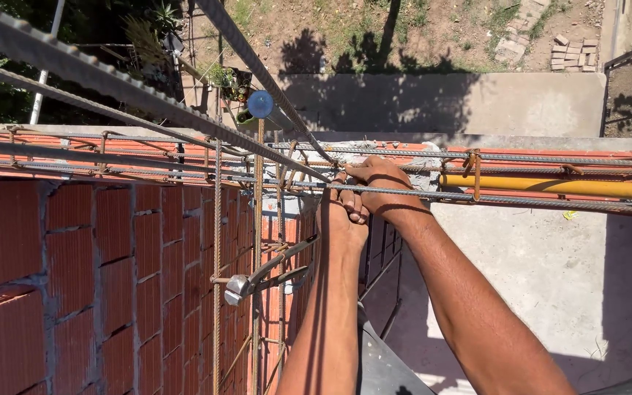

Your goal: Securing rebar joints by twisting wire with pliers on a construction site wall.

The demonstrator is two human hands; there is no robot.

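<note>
While sunlit, left hand (341, 219) and right hand (380, 189) grip rebar (521, 199).

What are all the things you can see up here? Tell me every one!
Rebar cage: many ribbed bars, grey and rusty, along the wall top and down the corner.
Brick wall: one, red-orange, left and below.
Yellow pipe: one, lying inside the cage at right.
Blue cap: one, on top of an upright bar.
Pincers: one pair, grey metal, hanging on the upright bars.
Concrete floor: grey, far below at right.
Loose bricks: a small pile, pale, top right on the ground.
Left hand: gripping the bars at the corner.
Right hand: closed on the bars, touching the left hand.
</note>
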